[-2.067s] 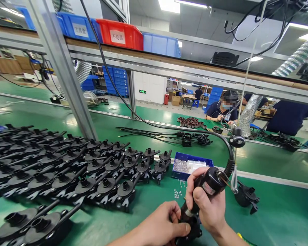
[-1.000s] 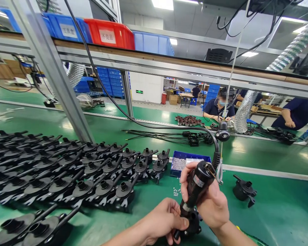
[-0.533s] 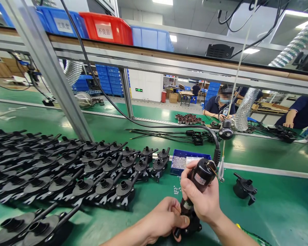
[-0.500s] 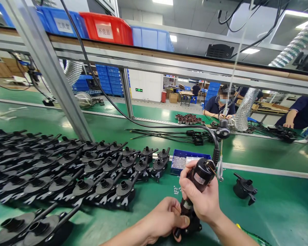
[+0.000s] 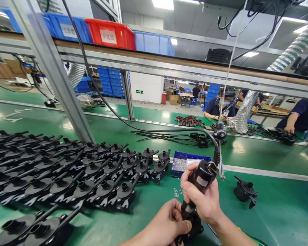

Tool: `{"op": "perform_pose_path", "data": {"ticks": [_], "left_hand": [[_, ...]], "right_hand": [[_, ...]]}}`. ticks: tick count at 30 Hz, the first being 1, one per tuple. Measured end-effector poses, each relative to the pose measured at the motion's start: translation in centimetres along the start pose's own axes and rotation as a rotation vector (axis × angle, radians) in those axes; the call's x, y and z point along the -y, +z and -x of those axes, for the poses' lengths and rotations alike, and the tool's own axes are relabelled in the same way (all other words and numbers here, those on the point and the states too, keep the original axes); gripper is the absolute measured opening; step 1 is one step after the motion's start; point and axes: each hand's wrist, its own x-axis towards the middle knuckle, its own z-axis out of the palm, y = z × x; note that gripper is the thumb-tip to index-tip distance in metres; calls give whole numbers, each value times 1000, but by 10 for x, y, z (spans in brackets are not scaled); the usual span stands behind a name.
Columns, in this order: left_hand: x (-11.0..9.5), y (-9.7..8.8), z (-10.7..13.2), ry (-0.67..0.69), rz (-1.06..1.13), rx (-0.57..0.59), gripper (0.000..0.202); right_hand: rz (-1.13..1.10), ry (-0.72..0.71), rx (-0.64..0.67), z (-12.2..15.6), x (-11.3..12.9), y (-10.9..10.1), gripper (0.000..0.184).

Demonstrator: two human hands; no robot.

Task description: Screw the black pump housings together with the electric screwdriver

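Observation:
My right hand (image 5: 204,198) is wrapped round a black electric screwdriver (image 5: 201,177), whose cable leaves its top end. The tool points down onto a black plastic housing (image 5: 195,225), and its tip is hidden. My left hand (image 5: 166,220) grips that housing from the left, thumb on top and fingers curled below. Several small metal nuts or washers (image 5: 177,192) lie loose on the green bench just beyond my hands. Behind them, a blue bin (image 5: 178,174) contains many small metal pieces and a clear plastic item.
Rows of similar black housings (image 5: 83,187) cover the bench on the left. A single housing (image 5: 243,189) sits to the right. A metal post (image 5: 59,75) and a shelf with bins (image 5: 111,34) stand ahead. Across the bench, co-workers (image 5: 218,107) handle parts; black cables (image 5: 166,136) lie between.
The view has shifted slightly. Both hands keep their grips on the screwdriver and the housing, with little movement between them. A co-worker's hand at the far right has shifted slightly over the black parts.

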Motion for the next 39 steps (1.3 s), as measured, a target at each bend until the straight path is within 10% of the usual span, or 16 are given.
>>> {"op": "perform_pose_path", "data": {"ticks": [8,17,26,34,39], "left_hand": [[-31,-14,14,342,-653,-234,17],[-13,-51,-26,401,-1155,-400,34],[-15,-43,-29,316,-893,-429,30],[-9,-12,-10,-52,-352,17,58],[-10,-2,-4,-75,-144,16,54]], "right_hand": [[77,-8,-129,3,31,-5,24],[97,104,-25,0,28,-1,27],[96,118,-8,0,31,1,28],[29,147,47,0,29,-2,29],[-11,91,140,3,20,-5,23]]}}
